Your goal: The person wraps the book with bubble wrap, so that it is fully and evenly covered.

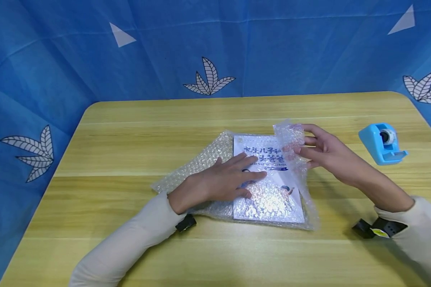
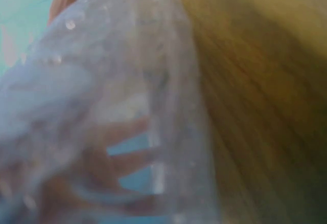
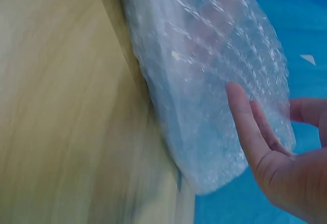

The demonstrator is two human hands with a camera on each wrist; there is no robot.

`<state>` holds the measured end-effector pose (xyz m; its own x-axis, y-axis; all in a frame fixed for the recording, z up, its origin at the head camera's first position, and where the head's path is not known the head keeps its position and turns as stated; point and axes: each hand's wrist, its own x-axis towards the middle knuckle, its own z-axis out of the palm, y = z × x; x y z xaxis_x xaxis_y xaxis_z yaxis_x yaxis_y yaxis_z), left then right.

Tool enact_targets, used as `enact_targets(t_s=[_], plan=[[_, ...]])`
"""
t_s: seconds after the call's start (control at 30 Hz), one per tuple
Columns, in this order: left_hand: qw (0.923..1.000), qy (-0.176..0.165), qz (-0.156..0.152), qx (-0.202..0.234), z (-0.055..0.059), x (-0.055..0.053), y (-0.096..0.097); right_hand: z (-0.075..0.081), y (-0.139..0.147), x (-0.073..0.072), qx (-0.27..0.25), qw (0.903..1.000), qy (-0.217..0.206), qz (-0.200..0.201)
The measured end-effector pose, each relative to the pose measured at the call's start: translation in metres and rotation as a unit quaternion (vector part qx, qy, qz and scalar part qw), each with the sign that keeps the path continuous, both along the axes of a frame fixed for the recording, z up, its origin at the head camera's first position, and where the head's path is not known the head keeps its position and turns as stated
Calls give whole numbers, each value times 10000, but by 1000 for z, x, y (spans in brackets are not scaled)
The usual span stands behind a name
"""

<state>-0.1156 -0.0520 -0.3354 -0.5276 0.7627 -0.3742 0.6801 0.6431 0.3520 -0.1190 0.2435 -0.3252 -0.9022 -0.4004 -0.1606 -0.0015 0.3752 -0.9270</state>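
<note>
A book with a white cover and blue Chinese lettering (image 1: pixel 269 203) lies in the middle of the table, inside clear bubble wrap (image 1: pixel 204 157). My left hand (image 1: pixel 224 179) rests on the wrapped cover with its fingers spread. Through a blurred layer of wrap, the left wrist view shows the fingers of a hand. At the book's upper right, my right hand (image 1: pixel 321 149) holds a raised flap of the wrap between thumb and fingers. Fingers (image 3: pixel 245 124) of that hand lie along the near face of the bubble wrap (image 3: pixel 204 106) in the right wrist view.
A light blue tape dispenser (image 1: pixel 382 145) with a roll in it stands on the wooden table (image 1: pixel 122 159), right of my right hand. Behind the table hangs a blue cloth (image 1: pixel 158 52) with leaf and triangle prints. Black wrist devices (image 1: pixel 185 223) sit at both sleeves.
</note>
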Motion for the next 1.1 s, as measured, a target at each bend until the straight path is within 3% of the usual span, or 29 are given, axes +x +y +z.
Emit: enact_targets(t_s=[0.23, 0.73, 0.87, 0.97, 1.1], plan=[[10000, -14, 40, -43, -1, 0, 1, -1, -20, -2, -408, 9988, -269, 80], [10000, 27, -7, -96, 0, -1, 1, -12, -44, -3, -94, 9974, -605, 390], [10000, 69, 10, -3, -1, -1, 1, -11, -44, -1, -137, 9956, -658, 649], [9998, 49, 102, 157, -2, -1, 1, -12, -43, 0, 71, 9947, -436, 928], [9970, 72, 382, 664, -5, -1, -1, -15, -40, 3, 818, 9872, 388, 1314]])
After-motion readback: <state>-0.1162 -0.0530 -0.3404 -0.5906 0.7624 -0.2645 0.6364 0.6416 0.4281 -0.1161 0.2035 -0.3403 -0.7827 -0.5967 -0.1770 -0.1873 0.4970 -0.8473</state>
